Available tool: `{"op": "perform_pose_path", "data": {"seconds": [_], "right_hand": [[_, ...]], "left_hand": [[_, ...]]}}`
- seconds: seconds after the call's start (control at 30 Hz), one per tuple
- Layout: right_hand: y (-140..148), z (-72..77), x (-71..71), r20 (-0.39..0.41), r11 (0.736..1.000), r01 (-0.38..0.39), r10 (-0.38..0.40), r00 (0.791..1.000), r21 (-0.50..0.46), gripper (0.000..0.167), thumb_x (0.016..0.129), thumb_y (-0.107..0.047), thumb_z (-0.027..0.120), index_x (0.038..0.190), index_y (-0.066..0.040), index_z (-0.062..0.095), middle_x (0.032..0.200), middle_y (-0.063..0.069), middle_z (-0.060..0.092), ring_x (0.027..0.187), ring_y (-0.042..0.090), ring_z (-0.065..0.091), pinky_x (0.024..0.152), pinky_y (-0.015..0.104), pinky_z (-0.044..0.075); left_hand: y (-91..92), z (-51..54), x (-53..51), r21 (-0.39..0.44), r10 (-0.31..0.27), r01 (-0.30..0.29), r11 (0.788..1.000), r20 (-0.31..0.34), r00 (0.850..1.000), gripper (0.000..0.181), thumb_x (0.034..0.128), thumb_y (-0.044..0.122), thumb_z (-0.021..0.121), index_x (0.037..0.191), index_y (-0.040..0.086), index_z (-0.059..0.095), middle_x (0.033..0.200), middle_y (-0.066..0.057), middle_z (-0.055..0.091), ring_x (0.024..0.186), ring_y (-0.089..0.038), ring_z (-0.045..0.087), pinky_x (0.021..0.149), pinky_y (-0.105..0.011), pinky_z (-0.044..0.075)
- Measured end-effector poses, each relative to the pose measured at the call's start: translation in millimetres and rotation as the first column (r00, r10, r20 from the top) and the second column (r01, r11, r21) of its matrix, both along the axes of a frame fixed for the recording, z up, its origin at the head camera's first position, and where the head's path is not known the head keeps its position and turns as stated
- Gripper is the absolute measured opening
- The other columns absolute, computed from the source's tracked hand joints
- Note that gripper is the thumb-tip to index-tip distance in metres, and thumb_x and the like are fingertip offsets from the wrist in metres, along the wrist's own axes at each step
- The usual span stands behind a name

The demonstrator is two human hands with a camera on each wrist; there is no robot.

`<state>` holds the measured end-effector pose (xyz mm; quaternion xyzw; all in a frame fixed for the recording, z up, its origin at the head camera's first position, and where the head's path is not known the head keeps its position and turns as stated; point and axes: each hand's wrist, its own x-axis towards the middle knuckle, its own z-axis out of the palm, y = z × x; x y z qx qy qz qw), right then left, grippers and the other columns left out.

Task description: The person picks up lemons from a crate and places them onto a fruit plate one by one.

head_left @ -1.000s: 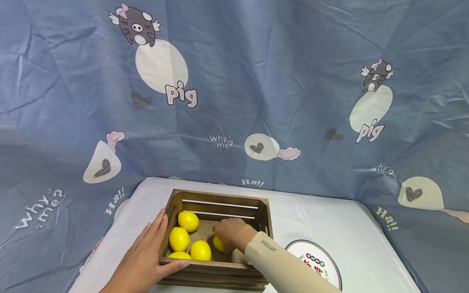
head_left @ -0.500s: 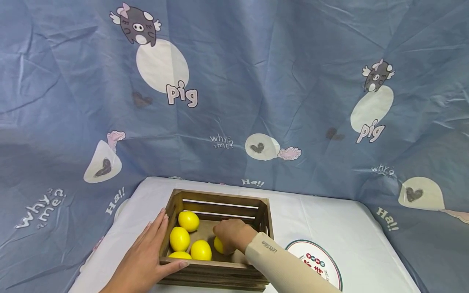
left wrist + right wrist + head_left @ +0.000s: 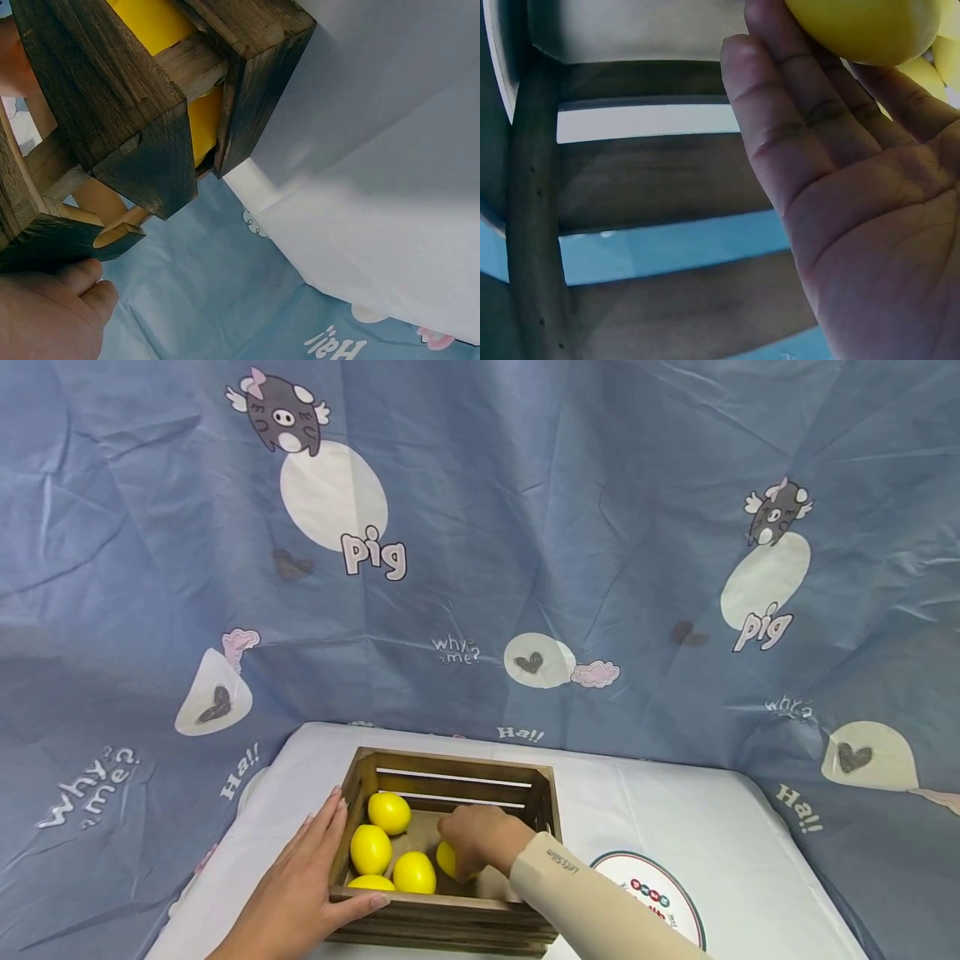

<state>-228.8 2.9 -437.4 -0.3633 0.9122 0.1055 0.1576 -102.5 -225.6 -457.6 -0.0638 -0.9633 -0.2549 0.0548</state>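
Observation:
A brown slatted wooden crate (image 3: 442, 910) stands on the white-covered table, with several yellow lemons (image 3: 414, 872) on its floor, mostly at the left. My left hand (image 3: 300, 877) rests against the crate's left side, its fingers straight and its thumb along the front rim. In the left wrist view only part of that hand (image 3: 52, 311) shows, by a corner of the crate. My right hand (image 3: 483, 839) reaches down inside the crate and holds one lemon (image 3: 870, 26) at its fingertips. The right thumb is hidden in the right wrist view.
A round white sign with a dark rim (image 3: 660, 893) lies on the table (image 3: 637, 802) to the right of the crate. Behind the table hangs a blue cloth (image 3: 480, 527) printed with pigs. The crate's walls surround the right hand.

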Motion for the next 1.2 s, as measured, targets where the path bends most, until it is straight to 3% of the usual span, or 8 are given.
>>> {"op": "perform_pose_path", "data": {"seconds": [0.27,0.53,0.87,1.2], "right_hand": [[1,17.1,5.2,-0.014,0.999,-0.043,0.042,0.999,-0.023,0.034,0.076,-0.03,0.092,0.098,-0.02,0.067,0.073,-0.007,0.054,0.063,0.012,0.049,0.054,0.028,0.045],[2,32.3,7.8,-0.019,0.998,-0.055,0.054,0.998,-0.044,0.043,0.075,-0.033,0.092,0.109,-0.021,0.07,0.076,-0.008,0.055,0.066,0.011,0.053,0.054,0.028,0.046],[15,62.9,4.0,0.01,0.992,-0.062,0.063,0.998,-0.111,0.046,0.08,-0.033,0.09,0.118,-0.018,0.07,0.083,-0.008,0.057,0.07,0.01,0.055,0.058,0.026,0.047],[39,85.7,1.3,-0.047,0.958,-0.102,0.093,0.995,-0.269,0.046,0.083,-0.035,0.083,0.119,-0.015,0.066,0.094,-0.005,0.058,0.075,0.011,0.055,0.063,0.027,0.047]], "left_hand": [[-0.3,0.9,-0.6,-0.001,-0.007,0.007,1.0,0.002,1.0,0.134,0.0762,0.089,0.062,0.162,-0.007,0.026,0.173,-0.017,0.013,0.149,-0.053,0.027,0.113,-0.072,0.029],[-0.3,1.0,-1.0,-0.014,-0.004,0.004,1.0,0.007,1.0,0.135,0.0754,0.091,0.06,0.162,-0.007,0.025,0.173,-0.019,0.014,0.149,-0.053,0.028,0.113,-0.072,0.03],[0.0,0.9,-0.8,-0.021,0.004,-0.003,1.0,0.013,1.0,0.136,0.0752,0.091,0.059,0.162,-0.007,0.025,0.173,-0.018,0.013,0.149,-0.053,0.027,0.112,-0.073,0.03],[0.8,1.8,-1.0,-0.013,0.004,-0.004,1.0,0.024,1.0,0.135,0.0751,0.091,0.06,0.163,-0.005,0.024,0.174,-0.016,0.012,0.149,-0.053,0.027,0.111,-0.074,0.03]]}}
